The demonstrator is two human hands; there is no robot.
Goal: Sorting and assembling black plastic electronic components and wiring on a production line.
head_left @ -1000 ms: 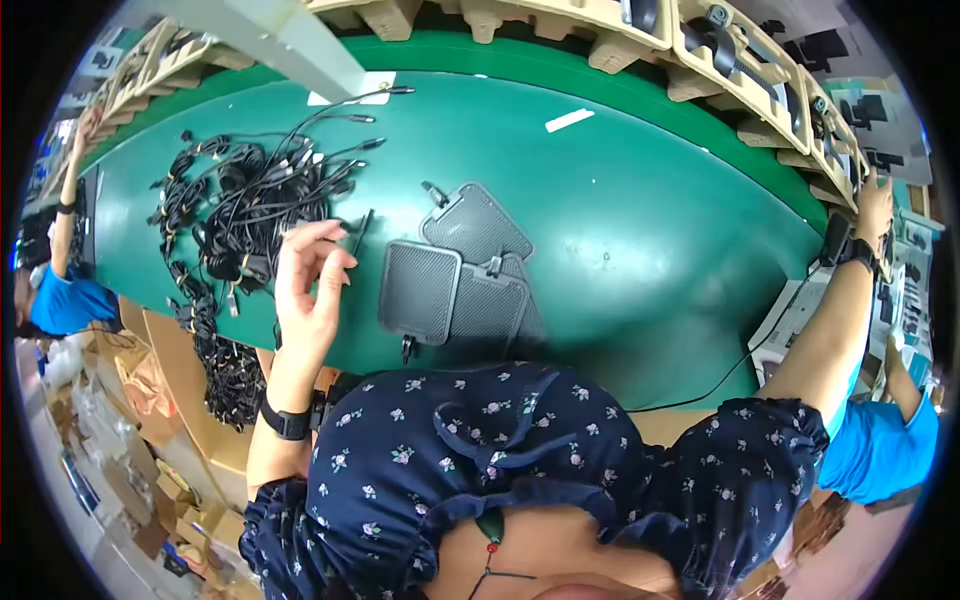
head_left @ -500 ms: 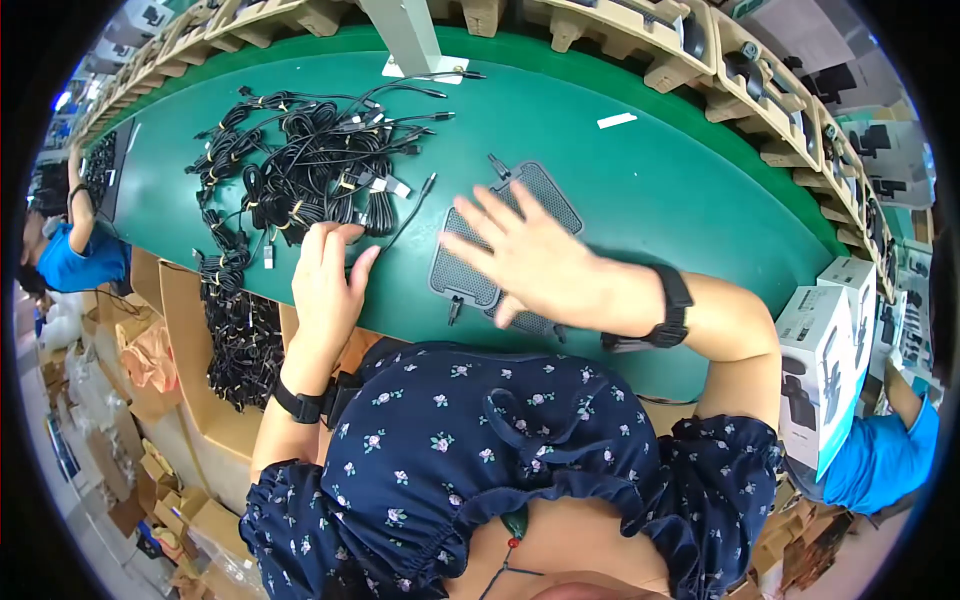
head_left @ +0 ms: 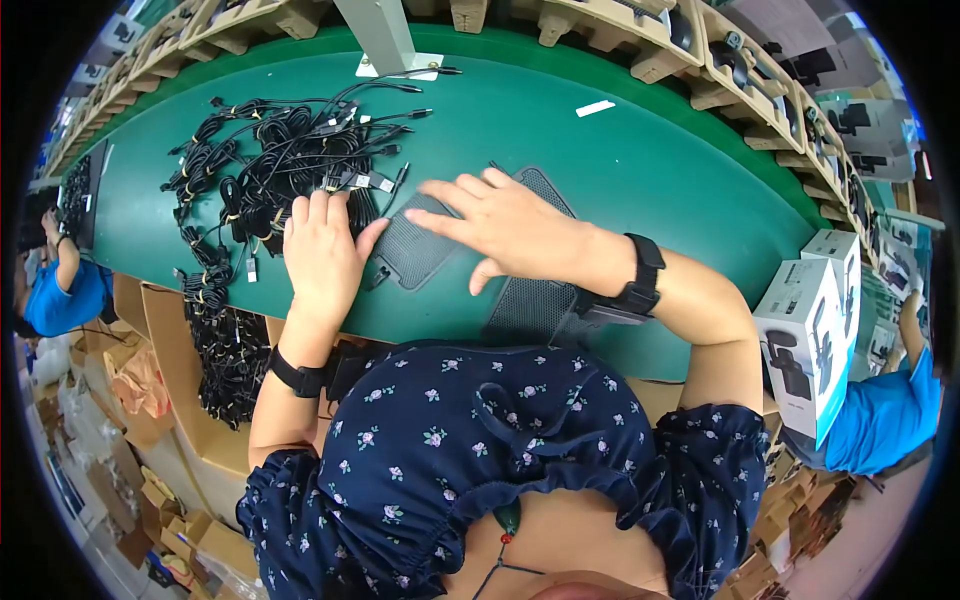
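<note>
My left hand (head_left: 326, 255) lies at the near edge of a heap of bundled black cables (head_left: 290, 140), fingers stretched out and thumb apart. Whether its fingertips press on a cable is hidden. Spread-fingered, my right hand (head_left: 505, 230) reaches over several flat grey textured panels with small black connectors. Its fingertips are over the edge of the left panel (head_left: 412, 255); another panel (head_left: 545, 190) shows beyond the hand, and a third grey piece (head_left: 525, 308) lies partly under my wrist. One loose cable end (head_left: 398, 185) points up between the heap and the left panel.
A metal post (head_left: 380, 40) rises from the green table (head_left: 660, 210). Moulded trays (head_left: 640, 45) line the far edge. White boxes (head_left: 800, 345) stand at right. A carton of black cables (head_left: 235, 365) sits below the left edge. People in blue work on both sides.
The left panel has slid left, toward the cable heap and my left hand, and turned. My right hand has moved left with it. The whole view has shifted slightly.
</note>
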